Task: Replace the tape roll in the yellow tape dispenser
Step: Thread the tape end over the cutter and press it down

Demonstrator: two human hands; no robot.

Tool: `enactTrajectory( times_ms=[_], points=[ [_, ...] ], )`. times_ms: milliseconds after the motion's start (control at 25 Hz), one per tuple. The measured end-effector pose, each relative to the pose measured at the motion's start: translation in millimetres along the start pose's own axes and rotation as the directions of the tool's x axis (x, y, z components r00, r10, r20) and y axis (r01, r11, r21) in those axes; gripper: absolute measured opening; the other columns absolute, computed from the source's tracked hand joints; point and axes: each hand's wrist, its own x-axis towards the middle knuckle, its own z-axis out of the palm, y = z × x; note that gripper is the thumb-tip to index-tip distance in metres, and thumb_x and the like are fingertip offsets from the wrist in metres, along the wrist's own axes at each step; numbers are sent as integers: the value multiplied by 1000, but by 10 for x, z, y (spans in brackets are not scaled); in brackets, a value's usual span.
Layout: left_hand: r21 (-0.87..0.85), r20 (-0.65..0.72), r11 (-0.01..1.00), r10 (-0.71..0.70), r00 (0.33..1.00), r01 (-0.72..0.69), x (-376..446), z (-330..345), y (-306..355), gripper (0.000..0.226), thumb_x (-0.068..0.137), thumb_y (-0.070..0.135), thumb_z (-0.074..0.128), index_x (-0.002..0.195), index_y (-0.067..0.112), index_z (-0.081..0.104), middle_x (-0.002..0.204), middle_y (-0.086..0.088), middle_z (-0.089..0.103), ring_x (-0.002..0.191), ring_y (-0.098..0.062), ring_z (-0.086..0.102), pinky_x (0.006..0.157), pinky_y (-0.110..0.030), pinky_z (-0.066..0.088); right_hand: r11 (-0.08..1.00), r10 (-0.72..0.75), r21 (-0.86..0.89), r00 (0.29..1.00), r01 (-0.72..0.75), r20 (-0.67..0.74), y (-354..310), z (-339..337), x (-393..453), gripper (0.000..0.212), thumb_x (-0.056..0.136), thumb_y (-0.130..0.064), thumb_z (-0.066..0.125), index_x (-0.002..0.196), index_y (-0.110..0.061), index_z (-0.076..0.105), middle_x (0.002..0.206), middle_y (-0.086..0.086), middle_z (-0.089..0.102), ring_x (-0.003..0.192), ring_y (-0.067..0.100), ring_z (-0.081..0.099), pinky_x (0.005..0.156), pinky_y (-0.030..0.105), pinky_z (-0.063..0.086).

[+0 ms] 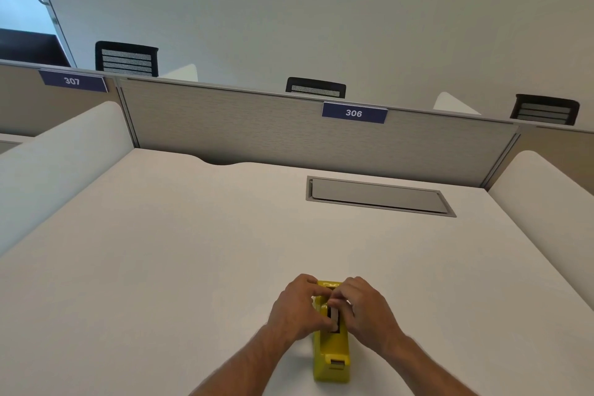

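The yellow tape dispenser stands on the white desk near its front edge, with its cutter end toward me. A pale tape roll sits edge-up in the dispenser's slot. My left hand is on the dispenser's left side, fingers curled over the top at the roll. My right hand comes from the right and pinches the roll between thumb and fingers. The fingers of both hands hide the upper part of the roll and the far end of the dispenser.
A grey cable hatch is set flush in the desk at the back right. A grey partition labelled 306 closes the far edge, with white side dividers left and right. Black chair backs show beyond.
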Motion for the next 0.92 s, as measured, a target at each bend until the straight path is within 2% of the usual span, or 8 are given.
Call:
enactTrajectory(
  times_ms=[160,280,400,480,640,920],
  points=[
    [16,-4,1000,9,1000,-9,-14,2,7,64,60,49,87,120,46,65,136,13,49,114,-12,56,95,-36,55,999,44,10,999,-44,-24,-7,6,2,6,88,-22,67,82,-21,66,78,-10,60,74,6,50,61,23,48],
    [26,16,999,27,1000,-28,-25,-19,-26,73,59,51,88,126,48,60,142,14,48,118,-12,55,98,-36,53,998,49,35,999,-48,-23,-9,-12,-16,7,88,-26,65,81,-23,67,77,-16,55,74,6,52,62,20,45],
    [25,83,999,37,996,-39,-33,-43,-113,100,59,49,91,145,44,40,155,14,39,129,-15,51,107,-38,48,997,54,60,998,-52,-31,15,-1,-96,19,88,-41,55,81,-26,66,77,-17,56,75,4,51,63,18,45],
    [102,127,994,34,991,-48,-33,-87,-137,109,61,50,90,151,40,29,161,14,30,139,-17,43,114,-42,42,997,54,59,998,-52,-39,28,20,-157,22,88,-45,52,82,-28,65,77,-16,58,76,3,50,63,16,44],
    [233,165,969,46,985,-84,-32,-149,-104,109,67,48,87,154,37,22,165,14,22,150,-17,25,121,-43,30,996,68,65,997,-65,-45,6,54,-237,8,88,-34,64,82,-29,64,78,-18,56,77,1,48,61,15,41],
    [254,137,966,22,990,-57,-20,-125,-72,110,66,45,89,154,37,24,164,14,25,149,-17,29,119,-43,34,992,86,91,996,-84,-26,-14,161,-394,9,87,-36,64,82,-29,66,80,-14,62,79,7,52,63,25,51]
  ],
)
